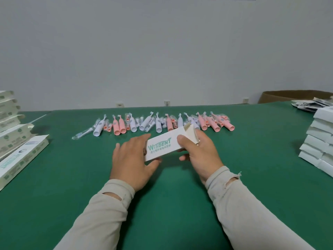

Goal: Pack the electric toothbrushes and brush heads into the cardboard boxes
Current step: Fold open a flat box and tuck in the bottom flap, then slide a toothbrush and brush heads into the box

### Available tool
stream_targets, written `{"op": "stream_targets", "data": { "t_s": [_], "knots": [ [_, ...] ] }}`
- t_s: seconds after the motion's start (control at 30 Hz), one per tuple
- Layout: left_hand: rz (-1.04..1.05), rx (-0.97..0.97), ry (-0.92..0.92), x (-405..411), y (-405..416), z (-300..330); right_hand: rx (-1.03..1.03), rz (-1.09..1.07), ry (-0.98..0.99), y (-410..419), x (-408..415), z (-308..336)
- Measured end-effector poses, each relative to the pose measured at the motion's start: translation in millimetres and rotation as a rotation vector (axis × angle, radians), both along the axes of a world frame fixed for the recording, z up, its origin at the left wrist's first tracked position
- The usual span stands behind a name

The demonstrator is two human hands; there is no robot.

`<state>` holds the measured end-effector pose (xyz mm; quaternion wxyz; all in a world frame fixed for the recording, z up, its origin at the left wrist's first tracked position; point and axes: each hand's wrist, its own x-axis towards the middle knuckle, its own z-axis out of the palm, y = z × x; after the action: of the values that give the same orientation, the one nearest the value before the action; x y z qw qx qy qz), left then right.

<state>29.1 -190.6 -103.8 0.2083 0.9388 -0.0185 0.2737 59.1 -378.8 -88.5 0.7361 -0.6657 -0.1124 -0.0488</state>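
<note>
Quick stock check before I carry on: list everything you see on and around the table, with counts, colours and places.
Box: one, white with green lettering, held mid-table, far flaps open.
Toothbrushes: a row, pink and white, too many to count surely, far side of table.
Brush heads: several in clear wrap, among the row.
Printed boxes: stack, white and green, left edge.
White boxes: stack, right edge.
Leaflets: pile, grey-white, far right.
Carton: one, brown, behind table, right.
Table: green.
Left hand: touches box's near end.
Right hand: grips box.
</note>
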Motion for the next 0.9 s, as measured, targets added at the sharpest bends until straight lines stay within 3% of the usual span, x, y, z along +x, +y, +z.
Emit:
{"op": "stream_targets", "data": {
  "t_s": [0.1, 0.2, 0.37, 0.47, 0.57, 0.67, 0.8, 0.9],
  "knots": [
    [0.036, 0.068, -0.052, -1.0, -1.5, 3.1, -0.032, 0.091, 0.022, 7.5, -1.9, -5.0],
    [0.039, 0.001, -0.054, -1.3, 1.3, 5.9, 0.144, 0.176, 0.157, 10.7, -3.3, -2.1],
    [0.025, 0.001, -0.011, -0.1, -0.8, 7.2, 0.191, 0.031, 0.268, 3.4, 5.3, -4.2],
    [0.075, 0.071, -0.023, 0.1, -1.6, 5.7, 0.001, -0.166, 0.255, -6.6, 22.6, -9.5],
    [0.207, 0.133, -0.027, 4.2, -2.8, 6.7, -0.089, -0.504, 0.202, -32.8, 62.0, -0.2],
    [0.262, 0.161, -0.049, 8.5, -9.8, 7.0, -0.391, -0.749, 0.113, -77.5, 106.3, 15.6],
    [0.275, 0.125, -0.127, 12.3, -12.6, 2.3, -0.857, -0.734, 0.145, -134.2, 164.2, 20.8],
    [0.299, 0.083, -0.123, 15.4, -13.6, 0.2, -0.998, -0.592, 0.131, -150.1, 199.8, 26.8]
  ]
}}
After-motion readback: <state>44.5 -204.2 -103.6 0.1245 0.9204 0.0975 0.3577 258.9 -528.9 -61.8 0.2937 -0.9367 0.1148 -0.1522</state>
